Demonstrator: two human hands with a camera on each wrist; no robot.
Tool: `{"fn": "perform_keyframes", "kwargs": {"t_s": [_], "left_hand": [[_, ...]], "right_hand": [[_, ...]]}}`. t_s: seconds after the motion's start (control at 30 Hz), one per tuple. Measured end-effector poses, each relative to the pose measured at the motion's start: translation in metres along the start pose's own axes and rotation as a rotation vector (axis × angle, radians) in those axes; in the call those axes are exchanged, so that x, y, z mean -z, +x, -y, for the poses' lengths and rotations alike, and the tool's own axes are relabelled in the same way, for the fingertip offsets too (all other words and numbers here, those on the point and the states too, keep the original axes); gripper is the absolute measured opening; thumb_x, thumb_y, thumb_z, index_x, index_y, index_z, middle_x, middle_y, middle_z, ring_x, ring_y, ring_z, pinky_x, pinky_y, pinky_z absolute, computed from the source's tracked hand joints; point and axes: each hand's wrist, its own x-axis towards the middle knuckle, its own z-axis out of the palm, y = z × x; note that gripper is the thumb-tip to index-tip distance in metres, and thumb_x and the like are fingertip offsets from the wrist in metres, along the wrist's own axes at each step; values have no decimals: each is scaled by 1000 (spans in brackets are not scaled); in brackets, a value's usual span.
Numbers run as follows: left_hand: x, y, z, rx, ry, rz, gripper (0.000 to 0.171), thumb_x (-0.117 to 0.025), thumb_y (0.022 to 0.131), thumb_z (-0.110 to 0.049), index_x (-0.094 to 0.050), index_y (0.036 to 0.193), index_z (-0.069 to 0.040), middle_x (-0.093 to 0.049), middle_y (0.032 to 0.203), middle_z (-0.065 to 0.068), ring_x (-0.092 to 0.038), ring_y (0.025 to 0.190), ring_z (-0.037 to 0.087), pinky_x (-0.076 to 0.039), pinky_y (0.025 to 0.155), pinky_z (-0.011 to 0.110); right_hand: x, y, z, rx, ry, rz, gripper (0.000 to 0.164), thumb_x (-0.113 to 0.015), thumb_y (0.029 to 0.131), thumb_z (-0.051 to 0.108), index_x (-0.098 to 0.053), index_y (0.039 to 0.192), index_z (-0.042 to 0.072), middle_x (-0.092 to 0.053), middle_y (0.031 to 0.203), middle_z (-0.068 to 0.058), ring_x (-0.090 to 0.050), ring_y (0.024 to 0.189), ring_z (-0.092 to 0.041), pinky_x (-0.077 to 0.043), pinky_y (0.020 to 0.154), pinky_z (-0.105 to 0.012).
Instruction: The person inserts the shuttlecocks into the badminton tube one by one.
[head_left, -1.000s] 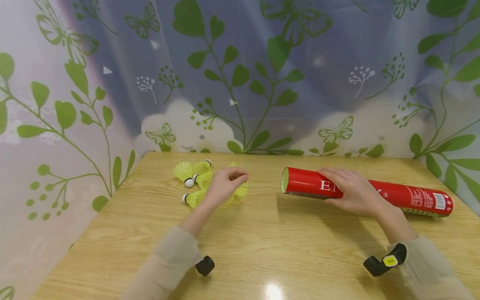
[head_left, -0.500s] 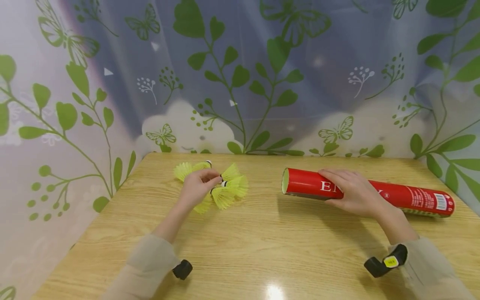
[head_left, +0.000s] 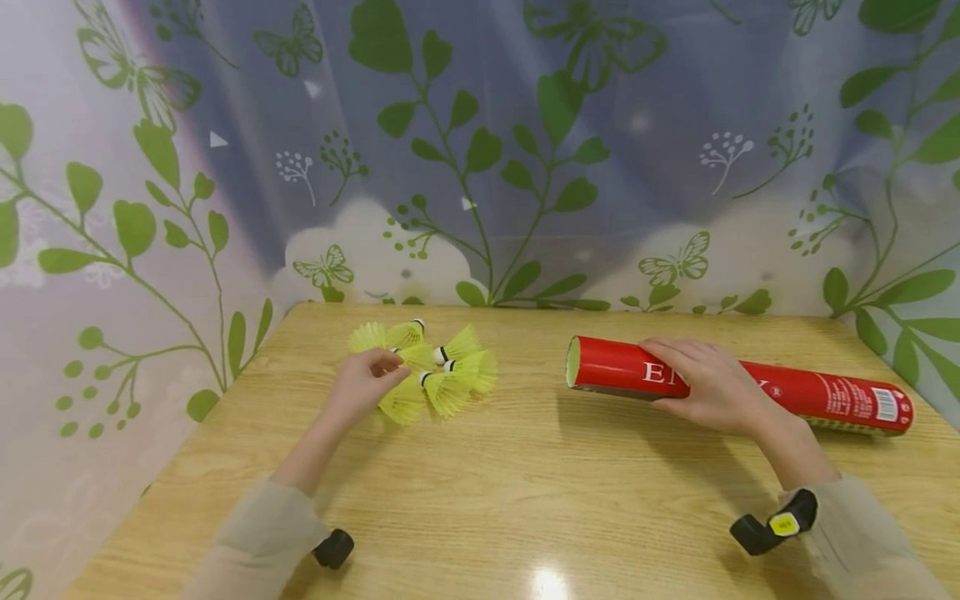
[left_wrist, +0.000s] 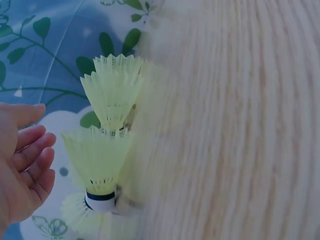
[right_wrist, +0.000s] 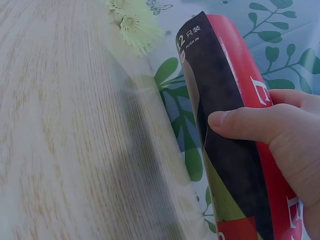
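My left hand (head_left: 363, 383) hovers over the left side of a group of yellow shuttlecocks (head_left: 446, 393), overlapping part of it in the head view. Its fingers are loosely bent with nothing between them; in the left wrist view the hand (left_wrist: 22, 160) is beside a shuttlecock (left_wrist: 102, 160) with a white, black-banded cork. On the right, my right hand (head_left: 708, 387) grips a long red shuttlecock tube (head_left: 611, 367) from above, thumb on the near side. The tube slants, its left end raised and showing pale yellow-green. In the right wrist view the thumb (right_wrist: 235, 122) presses the tube's black panel.
A light wooden table (head_left: 487, 483) bears the shuttlecocks, which lie near its back edge, several with corks turned toward each other. Behind rises a curtain (head_left: 480, 167) printed with leaves and butterflies. Black cameras (head_left: 333, 548) are worn at both wrists.
My left hand has moved left and slightly nearer, from over the right-hand shuttlecocks to the left ones, uncovering those on the right. My right hand and the tube have stayed put.
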Motion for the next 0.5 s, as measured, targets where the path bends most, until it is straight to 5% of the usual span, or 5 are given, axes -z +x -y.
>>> {"fn": "perform_keyframes", "kwargs": {"t_s": [0.5], "left_hand": [[1, -4, 18, 55, 106, 17, 47, -70, 81, -34, -64, 110, 3, -65, 101, 15, -56, 82, 24, -47, 66, 34]], "right_hand": [[-4, -1, -4, 22, -6, -11, 81, -86, 60, 22, -49, 129, 3, -57, 122, -17, -52, 107, -35, -39, 86, -56]]}}
